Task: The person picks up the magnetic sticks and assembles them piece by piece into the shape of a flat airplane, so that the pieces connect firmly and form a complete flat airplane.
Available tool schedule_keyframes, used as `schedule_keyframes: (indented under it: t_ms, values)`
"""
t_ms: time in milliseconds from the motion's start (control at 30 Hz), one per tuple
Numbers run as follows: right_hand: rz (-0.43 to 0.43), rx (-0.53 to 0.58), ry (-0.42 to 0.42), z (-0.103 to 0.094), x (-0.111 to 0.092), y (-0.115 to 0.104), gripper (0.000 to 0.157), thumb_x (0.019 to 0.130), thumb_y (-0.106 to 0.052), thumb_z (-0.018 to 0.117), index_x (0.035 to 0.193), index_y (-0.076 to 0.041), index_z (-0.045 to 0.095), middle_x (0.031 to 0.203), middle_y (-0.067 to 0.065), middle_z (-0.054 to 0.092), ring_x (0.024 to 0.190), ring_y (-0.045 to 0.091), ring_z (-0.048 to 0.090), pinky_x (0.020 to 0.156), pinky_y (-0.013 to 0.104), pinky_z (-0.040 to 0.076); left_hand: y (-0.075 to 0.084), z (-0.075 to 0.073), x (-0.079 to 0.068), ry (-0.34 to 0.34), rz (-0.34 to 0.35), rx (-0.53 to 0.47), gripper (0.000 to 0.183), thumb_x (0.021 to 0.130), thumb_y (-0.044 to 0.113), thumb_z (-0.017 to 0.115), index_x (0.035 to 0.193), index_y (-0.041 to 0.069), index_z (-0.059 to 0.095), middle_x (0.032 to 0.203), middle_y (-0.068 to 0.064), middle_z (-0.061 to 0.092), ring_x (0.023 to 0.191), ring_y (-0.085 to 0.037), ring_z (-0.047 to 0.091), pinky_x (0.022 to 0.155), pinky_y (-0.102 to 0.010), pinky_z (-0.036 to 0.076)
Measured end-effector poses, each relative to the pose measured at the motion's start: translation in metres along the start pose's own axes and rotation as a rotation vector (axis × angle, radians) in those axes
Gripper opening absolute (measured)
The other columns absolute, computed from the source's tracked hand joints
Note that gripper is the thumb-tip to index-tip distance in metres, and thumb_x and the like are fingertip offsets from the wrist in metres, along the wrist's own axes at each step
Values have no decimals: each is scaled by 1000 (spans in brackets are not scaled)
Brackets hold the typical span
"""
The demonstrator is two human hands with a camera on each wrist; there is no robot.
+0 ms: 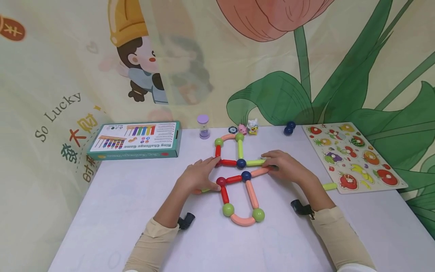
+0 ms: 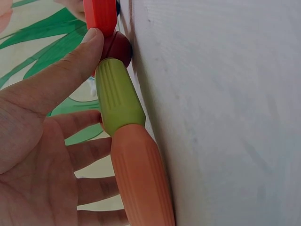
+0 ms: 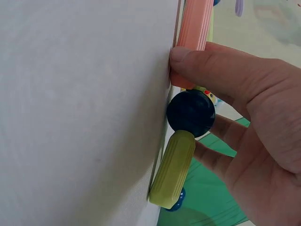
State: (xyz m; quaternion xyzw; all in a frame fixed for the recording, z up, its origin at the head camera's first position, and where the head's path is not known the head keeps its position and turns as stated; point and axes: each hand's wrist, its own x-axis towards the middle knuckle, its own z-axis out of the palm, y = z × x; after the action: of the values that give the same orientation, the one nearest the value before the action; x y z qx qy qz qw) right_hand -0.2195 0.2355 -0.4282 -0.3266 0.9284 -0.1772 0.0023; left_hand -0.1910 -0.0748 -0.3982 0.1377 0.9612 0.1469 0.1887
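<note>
Two shapes of coloured rods and balls lie on the table, one behind the other. The near one has a red ball (image 1: 221,181), a dark blue ball (image 1: 246,175) and a curved pink rod (image 1: 242,220); the far one has a dark blue ball (image 1: 241,163) and a lime rod (image 1: 240,149). My left hand (image 1: 198,174) spans their left side, thumb by the near red ball, fingertips at the far shape. At the right, my right hand (image 1: 285,166) touches both shapes' rods, its thumb on a pink rod (image 3: 195,23). Another blue ball (image 3: 190,113) sits beside that hand.
Along the back stand a game box (image 1: 136,139), an hourglass (image 1: 204,127) and small figurines (image 1: 253,127). Two blue balls (image 1: 288,130) lie farther right. A fruit puzzle board (image 1: 353,156) covers the right back corner, with a lime rod (image 1: 329,186) beside it.
</note>
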Motion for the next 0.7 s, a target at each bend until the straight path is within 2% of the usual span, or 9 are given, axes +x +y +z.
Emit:
schedule_keyframes:
  t_ms: [267, 433, 600, 700]
  values:
    - [4, -17, 28, 0, 1, -1, 23, 73, -4, 74, 90, -17, 68, 101, -1, 64, 99, 18, 56, 88, 38, 43, -1, 2, 0, 9, 10, -4, 98, 61, 44, 80, 142, 29, 27, 142, -2, 33, 129, -32, 26, 96, -60, 24]
    - [68, 7, 33, -1, 0, -1, 21, 72, -5, 75, 89, -16, 68, 100, -1, 64, 98, 19, 56, 87, 40, 43, -1, 2, 1, 14, 12, -5, 98, 61, 44, 80, 142, 30, 27, 142, -2, 33, 129, -32, 26, 96, -60, 24]
    - [50, 5, 30, 0, 0, 0, 21, 71, -8, 76, 89, -16, 68, 99, -2, 64, 97, 17, 56, 87, 38, 44, -2, 2, 0, 11, 12, -5, 99, 60, 45, 80, 142, 30, 27, 142, -2, 33, 129, -32, 26, 96, -60, 24]
    - [46, 41, 25, -2, -1, 1, 22, 71, -12, 77, 90, -17, 67, 98, -2, 63, 97, 18, 55, 87, 39, 43, -2, 2, 0, 7, 7, -6, 98, 61, 50, 78, 142, 30, 27, 143, -2, 32, 129, -33, 25, 97, -60, 23]
